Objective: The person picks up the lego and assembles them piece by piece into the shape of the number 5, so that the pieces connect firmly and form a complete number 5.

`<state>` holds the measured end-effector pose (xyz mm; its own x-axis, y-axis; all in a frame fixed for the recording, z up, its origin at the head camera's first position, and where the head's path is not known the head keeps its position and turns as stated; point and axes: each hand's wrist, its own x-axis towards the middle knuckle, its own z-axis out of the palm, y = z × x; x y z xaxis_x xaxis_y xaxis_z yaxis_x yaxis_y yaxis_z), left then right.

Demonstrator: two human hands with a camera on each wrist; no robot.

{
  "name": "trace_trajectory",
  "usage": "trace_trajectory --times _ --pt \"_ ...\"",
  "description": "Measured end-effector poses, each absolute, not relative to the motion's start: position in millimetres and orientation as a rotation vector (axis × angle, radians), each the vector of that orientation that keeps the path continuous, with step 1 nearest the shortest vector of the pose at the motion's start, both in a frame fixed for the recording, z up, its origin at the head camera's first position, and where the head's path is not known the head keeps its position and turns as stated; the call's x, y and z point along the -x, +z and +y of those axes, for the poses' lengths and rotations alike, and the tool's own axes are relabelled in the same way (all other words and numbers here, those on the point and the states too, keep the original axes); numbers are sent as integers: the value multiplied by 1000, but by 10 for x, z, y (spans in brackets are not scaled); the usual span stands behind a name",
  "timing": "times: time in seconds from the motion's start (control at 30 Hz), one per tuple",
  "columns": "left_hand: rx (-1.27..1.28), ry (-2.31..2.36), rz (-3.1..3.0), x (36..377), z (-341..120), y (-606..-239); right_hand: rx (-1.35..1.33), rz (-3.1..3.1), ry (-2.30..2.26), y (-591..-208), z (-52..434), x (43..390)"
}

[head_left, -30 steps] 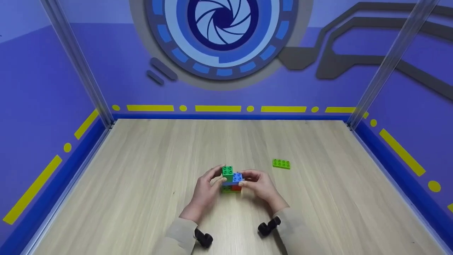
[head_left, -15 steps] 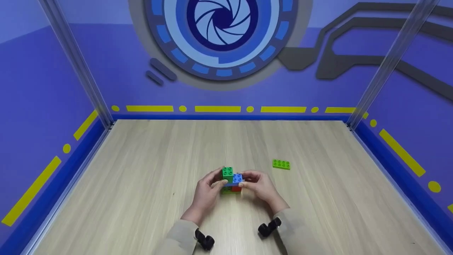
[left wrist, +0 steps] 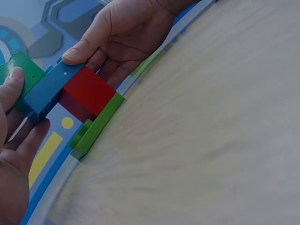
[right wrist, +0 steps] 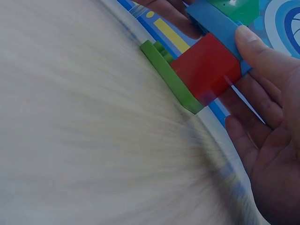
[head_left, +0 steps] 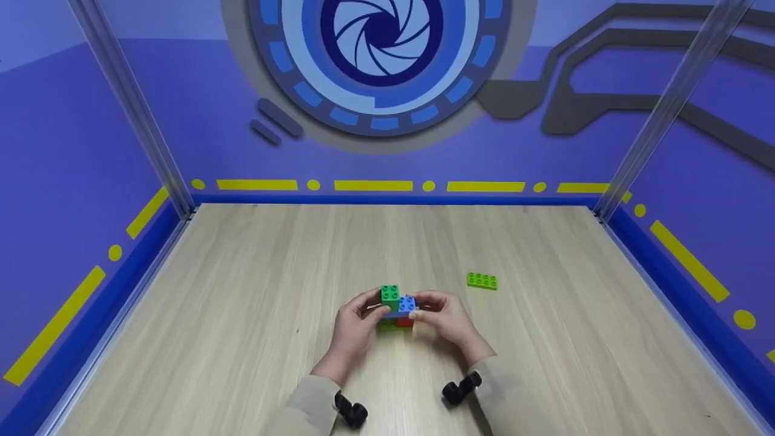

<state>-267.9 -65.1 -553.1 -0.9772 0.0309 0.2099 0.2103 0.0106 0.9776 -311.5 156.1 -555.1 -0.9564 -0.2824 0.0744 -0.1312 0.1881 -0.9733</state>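
Observation:
Between the two hands stands a small stack of toy building bricks. At its base is a light green plate (left wrist: 101, 127), with a red brick (right wrist: 206, 68) on its right half. A blue brick (left wrist: 52, 89) lies across the red one and overhangs to the left. On the blue brick's left end sits a green brick (head_left: 390, 293). My left hand (head_left: 353, 327) grips the green brick, thumb on its near side and a fingertip under the blue overhang. My right hand (head_left: 453, 319) pinches the blue brick's right end between thumb and fingers.
A loose lime-green plate (head_left: 482, 281) with studs lies on the wooden table (head_left: 272, 272), to the right and farther back than the stack. Blue-purple panels (head_left: 181, 121) wall the table at the back and both sides.
Almost nothing moves. The left thumb has shifted slightly to the right across the front of the green brick; the right hand and the stack stay in place.

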Motion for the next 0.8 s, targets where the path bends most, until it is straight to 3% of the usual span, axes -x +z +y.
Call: trace_trajectory --times 0.8 --pt "236 -2159 -2117 2699 -660 -5550 417 2310 -1878 -5529 1563 3121"
